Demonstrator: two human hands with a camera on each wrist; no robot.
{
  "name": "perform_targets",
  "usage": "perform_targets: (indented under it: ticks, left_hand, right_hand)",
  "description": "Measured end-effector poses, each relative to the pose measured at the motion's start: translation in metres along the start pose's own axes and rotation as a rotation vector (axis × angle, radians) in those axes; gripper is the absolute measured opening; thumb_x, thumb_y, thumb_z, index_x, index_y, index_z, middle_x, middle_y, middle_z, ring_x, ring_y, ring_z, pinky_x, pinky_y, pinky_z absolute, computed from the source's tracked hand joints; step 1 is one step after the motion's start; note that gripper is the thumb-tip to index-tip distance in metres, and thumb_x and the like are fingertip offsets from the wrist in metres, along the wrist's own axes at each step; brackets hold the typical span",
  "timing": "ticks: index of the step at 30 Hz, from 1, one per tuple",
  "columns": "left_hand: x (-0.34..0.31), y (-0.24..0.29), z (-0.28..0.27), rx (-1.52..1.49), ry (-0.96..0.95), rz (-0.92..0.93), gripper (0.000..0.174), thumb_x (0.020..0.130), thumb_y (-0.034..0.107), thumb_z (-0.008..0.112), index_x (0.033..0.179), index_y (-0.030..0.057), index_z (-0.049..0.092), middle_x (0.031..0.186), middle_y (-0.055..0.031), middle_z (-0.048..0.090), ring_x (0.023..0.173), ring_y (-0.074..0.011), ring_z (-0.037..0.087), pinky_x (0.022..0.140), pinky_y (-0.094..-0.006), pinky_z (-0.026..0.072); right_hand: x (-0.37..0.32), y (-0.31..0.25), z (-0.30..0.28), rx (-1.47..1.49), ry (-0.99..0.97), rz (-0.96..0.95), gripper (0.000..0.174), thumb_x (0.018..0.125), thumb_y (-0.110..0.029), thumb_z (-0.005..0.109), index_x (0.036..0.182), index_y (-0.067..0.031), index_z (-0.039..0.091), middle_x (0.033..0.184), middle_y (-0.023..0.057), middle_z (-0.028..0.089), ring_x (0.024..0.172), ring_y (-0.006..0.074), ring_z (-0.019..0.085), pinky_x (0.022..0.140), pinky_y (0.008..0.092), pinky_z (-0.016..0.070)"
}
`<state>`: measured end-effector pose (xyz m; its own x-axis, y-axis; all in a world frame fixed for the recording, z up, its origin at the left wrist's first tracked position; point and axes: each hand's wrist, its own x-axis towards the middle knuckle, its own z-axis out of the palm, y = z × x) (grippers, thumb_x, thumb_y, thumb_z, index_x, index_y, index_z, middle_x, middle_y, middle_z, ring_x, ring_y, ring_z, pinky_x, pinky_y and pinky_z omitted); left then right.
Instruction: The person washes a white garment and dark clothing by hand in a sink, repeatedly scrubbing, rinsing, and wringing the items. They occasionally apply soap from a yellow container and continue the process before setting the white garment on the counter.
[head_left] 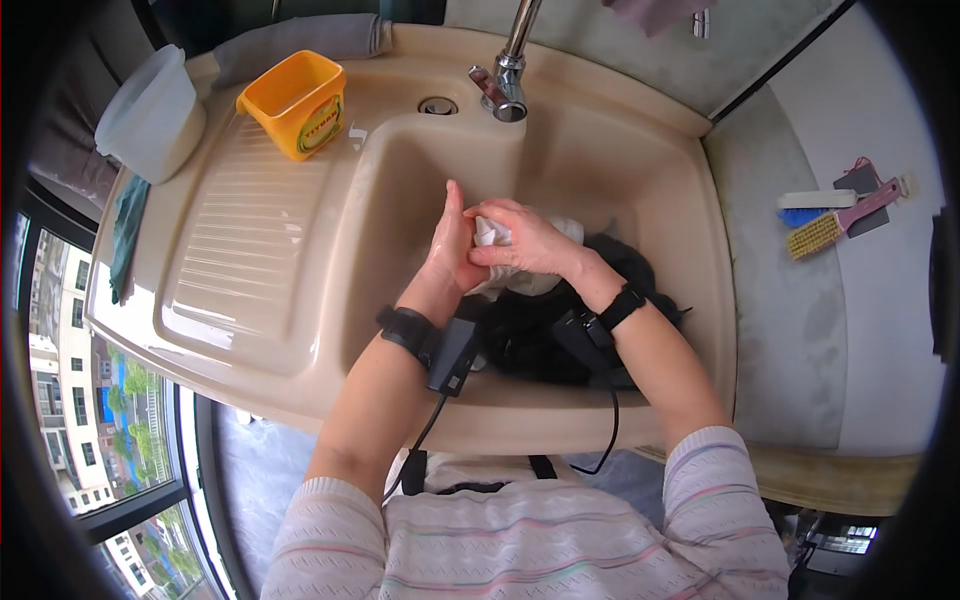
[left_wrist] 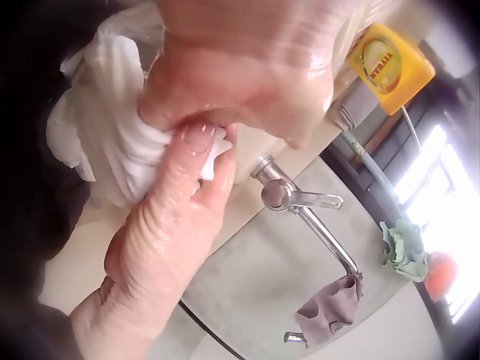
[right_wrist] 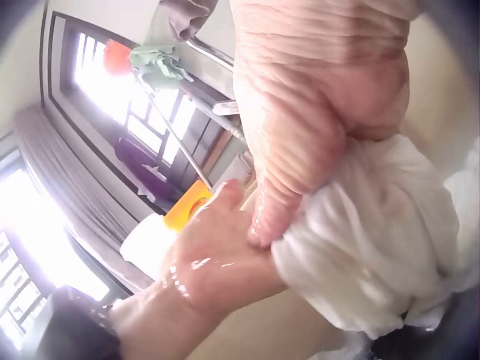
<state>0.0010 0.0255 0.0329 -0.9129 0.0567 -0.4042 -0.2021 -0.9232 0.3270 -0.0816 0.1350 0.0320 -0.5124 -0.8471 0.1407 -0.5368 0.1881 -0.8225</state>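
Over the sink basin, a wet, bunched white cloth (right_wrist: pixel 367 232) is between my two hands. My right hand (head_left: pixel 528 240) pinches a fold of it between thumb and fingers, against the left palm. The left hand (head_left: pixel 452 248) holds the cloth from the other side, thumb stretched upward and its fingers mostly hidden behind the cloth and the right hand. Wet skin shines on the left hand (right_wrist: pixel 217 259) in the right wrist view. Part of the white cloth (left_wrist: pixel 112 112) hangs down in loose folds. Below lies a heap of black fabric (head_left: pixel 530 335) in the basin.
A chrome faucet (head_left: pixel 510 75) rises behind the basin (head_left: pixel 700 300). On the ribbed drainboard (head_left: pixel 235 240) stand a yellow tub (head_left: pixel 290 105) and a translucent white container (head_left: pixel 155 120). A green cloth (head_left: pixel 127 235) hangs at the left edge. Brushes (head_left: pixel 825 235) hang at the right.
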Motion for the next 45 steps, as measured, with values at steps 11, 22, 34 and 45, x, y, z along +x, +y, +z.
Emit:
perform_targets:
  ticks: [11, 22, 34, 45]
  left_hand:
    - [0.013, -0.016, -0.018, 1.585, 0.057, 0.377, 0.036, 0.06, 0.025, 0.068, 0.088, 0.0036, 0.062, 0.075, -0.0121, 0.062, 0.072, -0.0222, 0.06, 0.071, -0.0298, 0.046]
    - [0.013, 0.01, -0.026, 0.632, -0.005, 0.335, 0.018, 0.071, 0.015, 0.07, 0.07, 0.0036, 0.055, 0.069, -0.0032, 0.058, 0.07, -0.0143, 0.057, 0.067, -0.0287, 0.0466]
    - [0.045, -0.023, -0.044, 0.05, 0.32, 0.243, 0.022, 0.086, 0.014, 0.051, 0.102, -0.0026, 0.05, 0.091, -0.0112, 0.057, 0.08, -0.0212, 0.057, 0.069, -0.0344, 0.0482]
    - [0.034, -0.035, -0.026, -0.052, 0.357, 0.257, 0.014, 0.088, 0.014, 0.043, 0.088, 0.0046, 0.053, 0.083, -0.0079, 0.057, 0.075, -0.0214, 0.055, 0.067, -0.0345, 0.0472]
  right_hand:
    - [-0.022, -0.056, -0.078, 0.485, 0.399, 0.165, 0.015, 0.078, -0.015, 0.063, 0.083, -0.001, 0.059, 0.075, 0.0017, 0.059, 0.068, 0.0093, 0.054, 0.063, 0.0229, 0.0431]
    - [-0.083, 0.026, -0.087, 0.093, -0.116, 0.326, 0.022, 0.075, -0.025, 0.066, 0.082, -0.0054, 0.06, 0.082, 0.0055, 0.06, 0.079, 0.0131, 0.055, 0.072, 0.0268, 0.0429]
    - [-0.017, -0.004, -0.002, 0.371, 0.128, 0.311, 0.02, 0.075, -0.013, 0.057, 0.092, -0.0023, 0.059, 0.073, 0.0045, 0.058, 0.072, 0.0161, 0.057, 0.067, 0.0281, 0.0453]
    - [0.011, 0.008, 0.032, -0.557, 0.367, 0.287, 0.022, 0.08, -0.023, 0.048, 0.071, -0.0057, 0.057, 0.07, 0.0174, 0.059, 0.065, 0.0371, 0.057, 0.059, 0.0449, 0.0459]
